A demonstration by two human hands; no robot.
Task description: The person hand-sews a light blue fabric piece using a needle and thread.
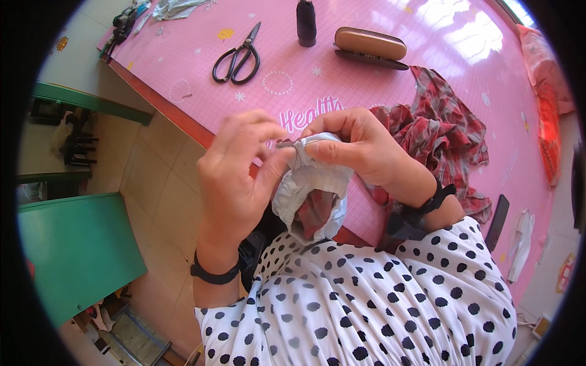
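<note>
White cloth [308, 177] hangs just below the fingertips, long axis toward the wearer, its top edge pinched by the nearer right hand [366, 149]; left hand [238, 161] sits just left, fingers curled, blurred, hold can't tell.

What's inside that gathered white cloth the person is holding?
Inside the white cloth, red-and-grey plaid fabric shows through the opening. The right hand covers part of the cloth's upper edge; anything behind the folds is hidden.
</note>
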